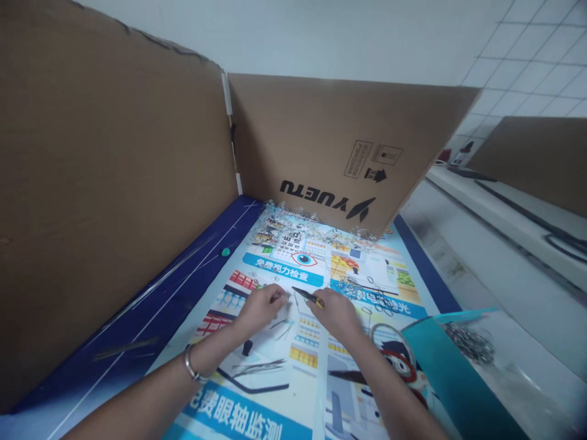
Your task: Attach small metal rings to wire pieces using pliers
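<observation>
My left hand [261, 308], with a silver bangle on its wrist, is closed in a pinch on a small clear part that I cannot make out. My right hand [337, 311] grips a small tool with a yellow-and-black handle [308, 297], its tip pointing left toward the left fingers. Both hands hover over a printed poster [293, 366] that covers the table. Thin metal wire pieces [259, 367] lie on the poster just below the hands.
Cardboard walls [114, 183] stand at the left and at the back. A heap of small clear parts [293, 221] lies along the back wall. More wire rings [371, 293] lie to the right. A teal box [458, 379] with metal parts sits at the right.
</observation>
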